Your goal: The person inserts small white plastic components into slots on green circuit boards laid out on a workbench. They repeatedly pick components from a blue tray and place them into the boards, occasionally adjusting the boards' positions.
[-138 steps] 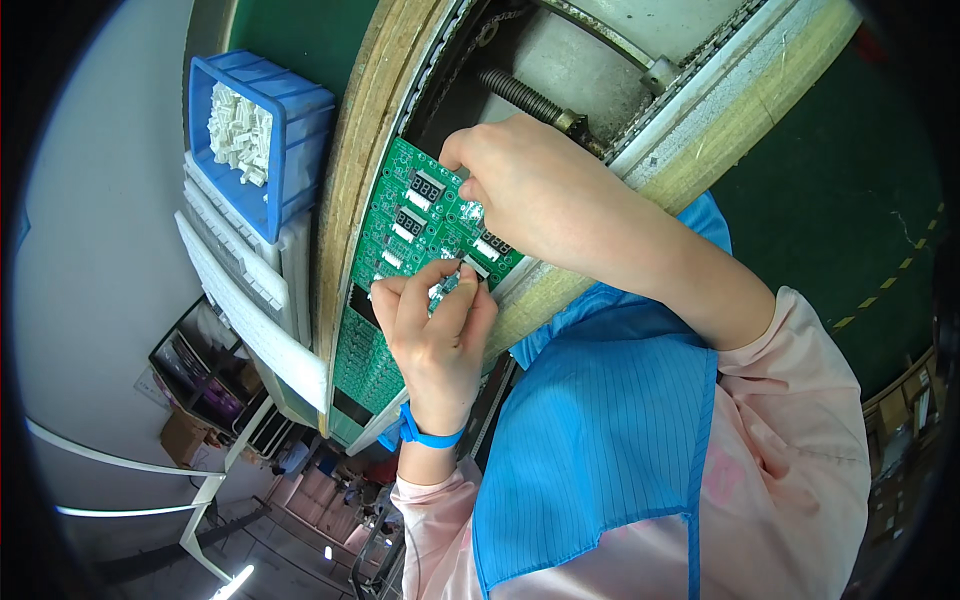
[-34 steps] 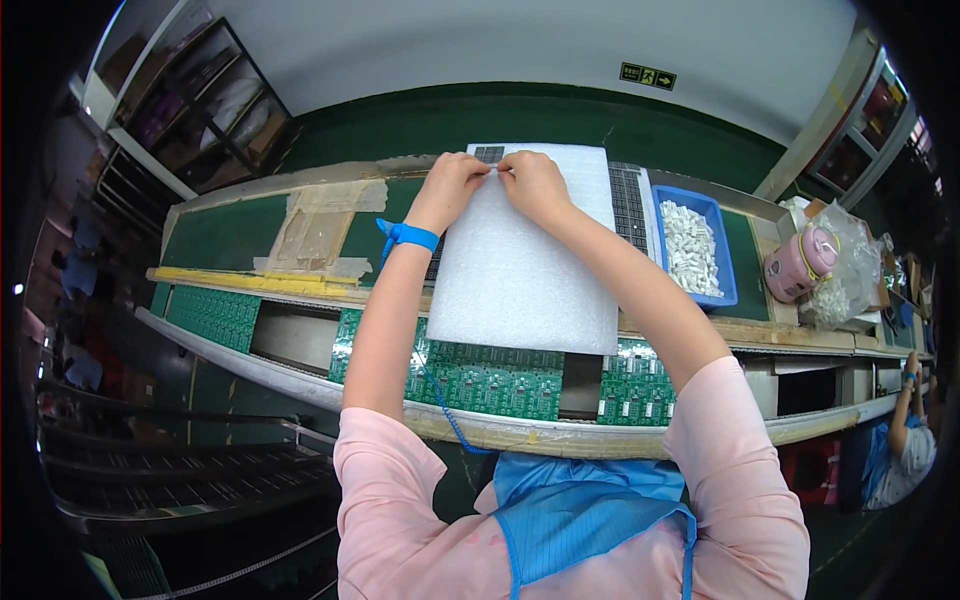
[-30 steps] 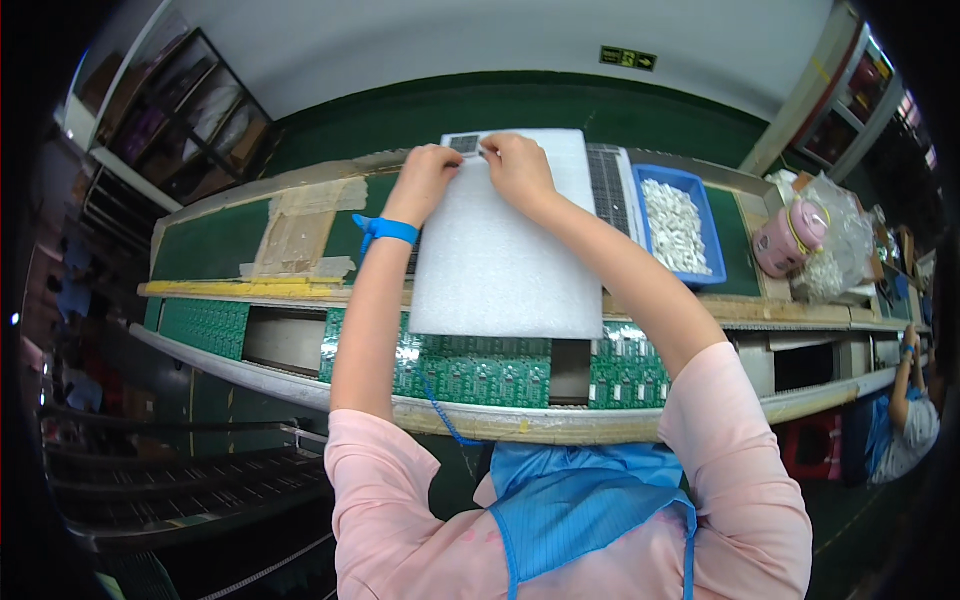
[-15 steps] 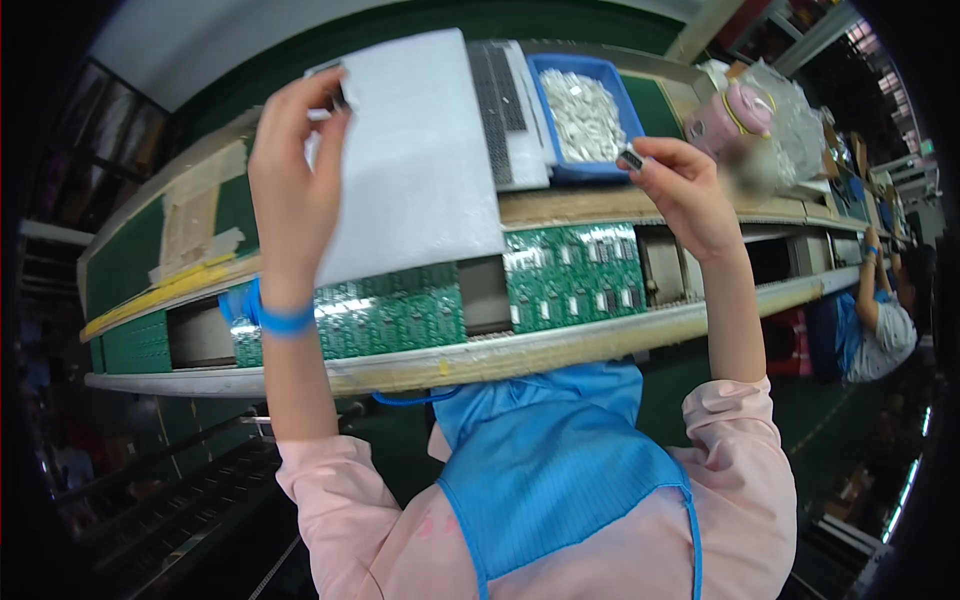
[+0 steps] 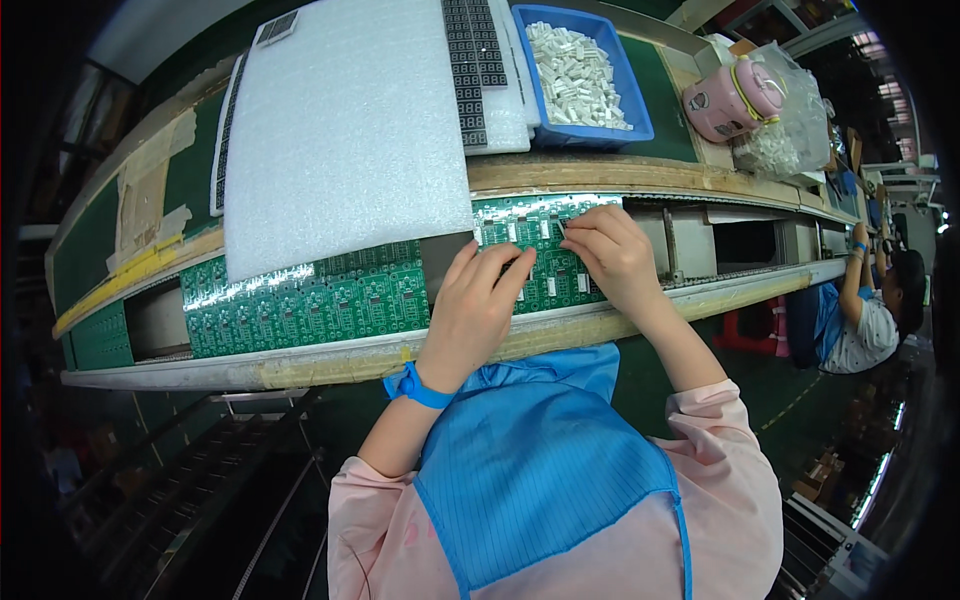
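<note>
Over a green circuit board on the rail in front of me, both of my hands are close together. My right hand pinches a small black digit display at the board's surface, near the white parts standing there. My left hand lies at the board's near left, its fingers curled and fingertips pressed together. Something dark shows at those fingertips, mostly hidden by the fingers. Further left along the rail, more green circuit boards lie partly under a white foam sheet.
Black digit displays lie in rows on foam at the back. A blue bin holds many small white parts. Beyond it stand a pink container and a clear plastic bag. A co-worker sits far right.
My left hand has come from the foam sheet, right and toward me, to the board. My right hand has moved from beside the blue bin down to the board with the digit display.
</note>
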Tool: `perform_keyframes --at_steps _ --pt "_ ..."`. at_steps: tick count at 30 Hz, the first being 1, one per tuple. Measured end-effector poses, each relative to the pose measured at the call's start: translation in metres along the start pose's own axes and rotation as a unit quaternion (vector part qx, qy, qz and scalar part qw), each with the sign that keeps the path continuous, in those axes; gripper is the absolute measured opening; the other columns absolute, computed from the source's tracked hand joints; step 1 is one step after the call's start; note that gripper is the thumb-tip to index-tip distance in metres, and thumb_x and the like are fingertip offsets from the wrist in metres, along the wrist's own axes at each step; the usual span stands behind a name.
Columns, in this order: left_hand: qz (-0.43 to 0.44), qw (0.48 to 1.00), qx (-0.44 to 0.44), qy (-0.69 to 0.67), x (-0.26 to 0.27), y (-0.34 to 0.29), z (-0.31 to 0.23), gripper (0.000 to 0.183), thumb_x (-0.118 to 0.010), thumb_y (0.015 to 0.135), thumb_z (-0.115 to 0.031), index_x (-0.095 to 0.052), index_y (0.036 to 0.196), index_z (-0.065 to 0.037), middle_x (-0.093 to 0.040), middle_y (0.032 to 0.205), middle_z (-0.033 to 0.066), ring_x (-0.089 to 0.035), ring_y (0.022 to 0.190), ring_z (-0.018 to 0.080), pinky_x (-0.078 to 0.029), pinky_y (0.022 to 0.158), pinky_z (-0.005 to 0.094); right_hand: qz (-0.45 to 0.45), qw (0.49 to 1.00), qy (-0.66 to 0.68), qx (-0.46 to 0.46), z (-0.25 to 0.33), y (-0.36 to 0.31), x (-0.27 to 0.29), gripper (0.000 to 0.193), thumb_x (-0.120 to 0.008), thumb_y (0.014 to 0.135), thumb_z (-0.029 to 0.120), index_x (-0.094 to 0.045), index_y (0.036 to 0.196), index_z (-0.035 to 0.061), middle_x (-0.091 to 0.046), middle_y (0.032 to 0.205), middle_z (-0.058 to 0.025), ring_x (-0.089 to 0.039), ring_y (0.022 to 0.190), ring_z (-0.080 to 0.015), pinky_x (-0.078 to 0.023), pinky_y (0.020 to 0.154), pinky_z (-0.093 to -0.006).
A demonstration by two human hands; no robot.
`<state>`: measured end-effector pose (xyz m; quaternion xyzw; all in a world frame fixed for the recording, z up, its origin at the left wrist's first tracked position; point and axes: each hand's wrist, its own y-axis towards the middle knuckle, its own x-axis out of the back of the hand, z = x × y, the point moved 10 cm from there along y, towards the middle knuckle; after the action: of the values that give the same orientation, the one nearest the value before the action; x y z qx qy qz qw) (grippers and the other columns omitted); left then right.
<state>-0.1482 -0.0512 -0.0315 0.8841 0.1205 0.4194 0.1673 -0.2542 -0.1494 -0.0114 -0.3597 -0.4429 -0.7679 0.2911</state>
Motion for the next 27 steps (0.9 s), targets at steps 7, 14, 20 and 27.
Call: perform_keyframes --at_steps 7,14,20,27 --pt "0.012 1.000 0.014 -0.018 -0.008 -0.003 0.006 0.037 -0.065 0.090 -0.003 -0.063 0.126 -0.003 -0.062 0.115 0.0118 -0.063 0.106 0.0289 -0.044 0.106 0.0484 0.042 0.998 -0.032 0.021 0.003 0.004 -0.008 0.018 -0.077 0.071 0.000 -0.070 0.086 0.0039 -0.070 0.102 -0.0073 -0.062 0.101 -0.0298 -0.052 0.083 -0.0420" --pt "0.009 0.999 0.020 -0.030 -0.008 -0.004 0.009 0.036 -0.063 0.091 -0.004 -0.061 0.127 -0.002 -0.061 0.115 0.0132 -0.062 0.104 0.0308 -0.044 0.105 0.0479 0.053 0.994 0.069 -0.068 -0.015 0.006 -0.012 0.030 -0.077 0.073 -0.003 -0.066 0.100 0.0044 -0.067 0.102 -0.0091 -0.060 0.093 -0.0294 -0.049 0.079 -0.0392" --pt "0.005 0.999 0.020 -0.037 -0.009 -0.004 0.010 0.036 -0.063 0.091 -0.004 -0.060 0.127 -0.001 -0.061 0.115 0.0141 -0.062 0.103 0.0317 -0.045 0.104 0.0475 0.057 0.990 0.096 -0.086 -0.021 0.006 -0.016 0.035 -0.076 0.073 -0.005 -0.060 0.103 0.0046 -0.062 0.096 -0.0107 -0.059 0.091 -0.0320 -0.048 0.078 -0.0398" --pt "0.004 0.999 0.024 -0.034 -0.010 -0.005 0.010 0.035 -0.063 0.091 -0.005 -0.061 0.125 -0.001 -0.061 0.115 0.0143 -0.063 0.101 0.0323 -0.045 0.103 0.0473 0.079 0.990 0.082 -0.086 -0.020 0.010 -0.019 0.035 -0.075 0.073 -0.006 -0.057 0.102 0.0033 -0.063 0.096 -0.0110 -0.059 0.092 -0.0334 -0.048 0.079 -0.0411"
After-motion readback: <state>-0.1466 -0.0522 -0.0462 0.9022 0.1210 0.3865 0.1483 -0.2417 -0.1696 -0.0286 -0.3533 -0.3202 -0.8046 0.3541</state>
